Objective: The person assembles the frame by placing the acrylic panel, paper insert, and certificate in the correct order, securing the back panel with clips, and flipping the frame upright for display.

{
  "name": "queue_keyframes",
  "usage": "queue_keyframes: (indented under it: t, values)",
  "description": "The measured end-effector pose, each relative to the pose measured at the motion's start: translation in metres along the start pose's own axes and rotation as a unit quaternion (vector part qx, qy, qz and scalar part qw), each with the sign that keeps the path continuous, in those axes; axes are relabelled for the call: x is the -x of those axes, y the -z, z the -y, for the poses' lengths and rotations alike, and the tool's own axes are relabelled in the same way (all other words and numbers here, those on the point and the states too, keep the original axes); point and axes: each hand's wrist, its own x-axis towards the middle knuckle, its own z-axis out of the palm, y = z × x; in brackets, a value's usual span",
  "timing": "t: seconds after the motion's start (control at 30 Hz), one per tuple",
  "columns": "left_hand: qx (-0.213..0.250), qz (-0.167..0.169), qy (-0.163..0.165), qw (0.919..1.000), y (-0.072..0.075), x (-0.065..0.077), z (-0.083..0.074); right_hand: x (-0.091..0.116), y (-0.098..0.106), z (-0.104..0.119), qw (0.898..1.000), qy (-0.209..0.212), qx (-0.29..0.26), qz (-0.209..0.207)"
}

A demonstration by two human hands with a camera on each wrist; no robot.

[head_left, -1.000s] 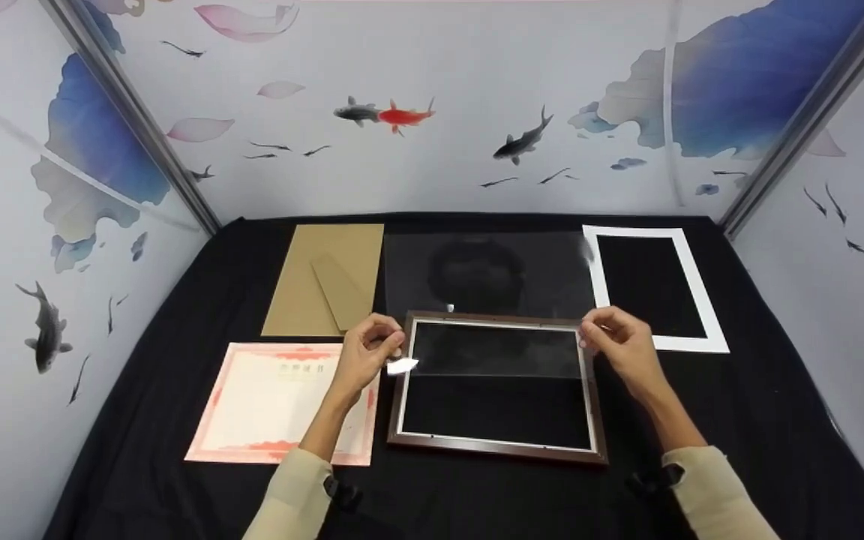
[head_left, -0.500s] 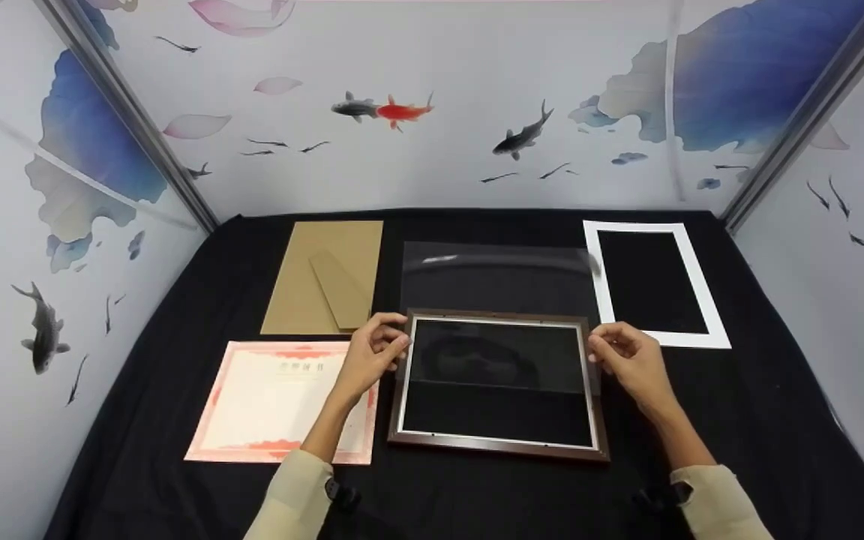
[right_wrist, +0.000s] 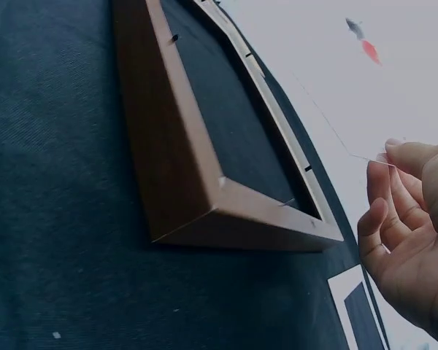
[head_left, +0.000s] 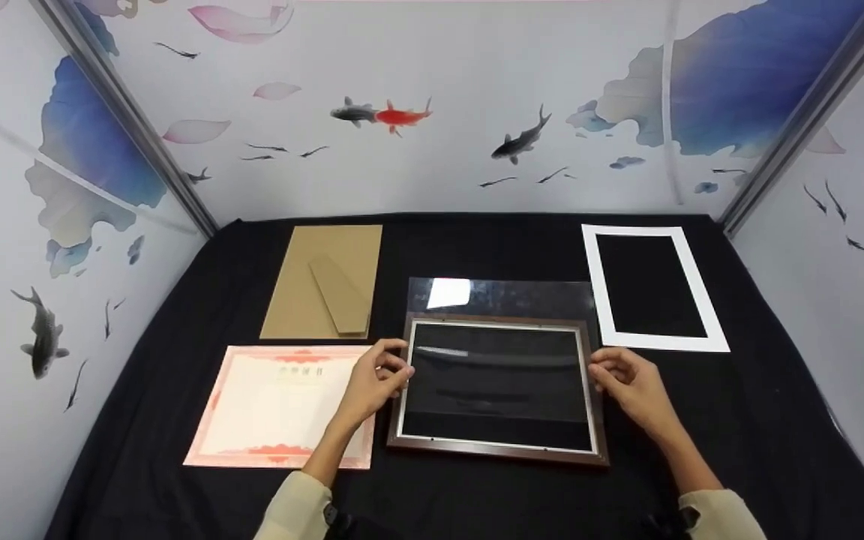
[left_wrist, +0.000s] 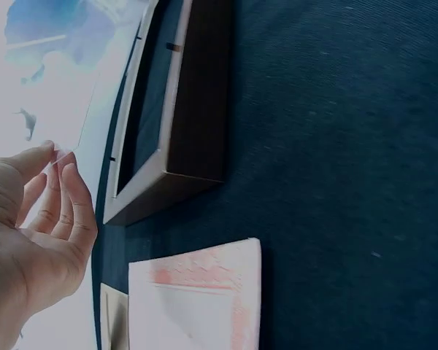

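Between thumb and fingers, my left hand [head_left: 372,386] pinches the left edge of a clear sheet [head_left: 522,296]. The right edge is pinched the same way by my right hand [head_left: 633,386]. The sheet is see-through, with a bright glare patch near its far left corner. It overlaps a brown picture frame [head_left: 492,453] in the head view, its far part reaching past the frame's far side. Both wrist views show the sheet raised above the frame, the left hand [left_wrist: 44,226] and right hand [right_wrist: 416,226] gripping it by its edge. The frame lies on the black cloth, its inner lip and small tabs upward.
A certificate [head_left: 274,405] with a red and pink border lies left of the frame. Behind it is a brown backing board [head_left: 289,285] with a stand leg. A white mat [head_left: 715,330] lies at the back right. Printed panels [head_left: 439,45] enclose the black-covered table [head_left: 477,502].
Both hands have moved toward the person, bringing the clear sheet nearer and further over the frame. The frame, certificate, board and mat have stayed in place.
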Motion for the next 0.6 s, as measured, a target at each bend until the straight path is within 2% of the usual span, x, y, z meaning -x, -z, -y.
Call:
queue_keyframes:
  t: [0.23,0.3,0.43,0.6]
  values:
    - [-0.019,-0.002,0.007,0.9998,0.005,0.008,0.01,0.009,-0.005,0.001,1.0,0.023,-0.003,0.01]
    - [-0.016,0.002,0.006,0.9999,0.006,0.01,0.013,0.011,-0.006,0.001,1.0,0.018,-0.003,0.008]
    - [-0.018,0.009,0.009,0.9998,0.007,0.016,0.017,0.015,-0.007,0.002,1.0,0.007,0.023,0.009]
    - [-0.057,0.012,0.025,0.998,0.006,0.021,0.019,0.021,-0.006,-0.012,0.998,0.014,0.053,0.019]
